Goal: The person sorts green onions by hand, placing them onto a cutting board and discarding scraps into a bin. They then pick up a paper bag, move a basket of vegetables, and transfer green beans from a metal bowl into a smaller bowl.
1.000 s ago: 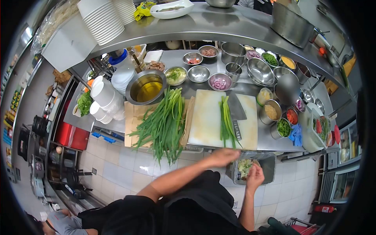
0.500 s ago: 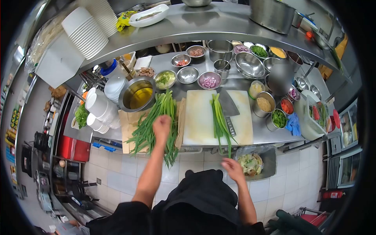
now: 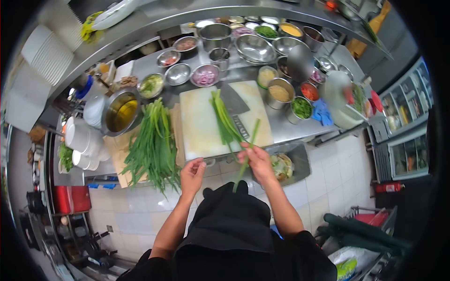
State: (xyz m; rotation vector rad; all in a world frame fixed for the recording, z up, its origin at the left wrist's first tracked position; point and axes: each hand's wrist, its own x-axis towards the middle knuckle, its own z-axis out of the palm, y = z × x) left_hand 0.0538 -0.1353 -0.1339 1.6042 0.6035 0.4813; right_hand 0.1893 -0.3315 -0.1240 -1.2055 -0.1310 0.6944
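The right hand (image 3: 259, 162) had its grip clamped on a single scallion (image 3: 247, 154), which ran from below the hand up over the near edge of the board (image 3: 199, 124). The left hand (image 3: 192, 175) hovered in front of the tabletop (image 3: 300, 130) edge with its fingers loosely curled and apart, holding nothing that could be seen, just below the near tips of the scallion pile (image 3: 151, 143). That pile lay on brown paper, left of the board. On the board lay a small bunch (image 3: 223, 119) of scallions beside a cleaver (image 3: 234, 100). A steel tray (image 3: 293, 161) of trimmings hung below the tabletop, just right of the right hand. A bowl of oil (image 3: 120, 111) stood behind the pile, and small bowls of red onion (image 3: 205, 76) and other ingredients lined the back.
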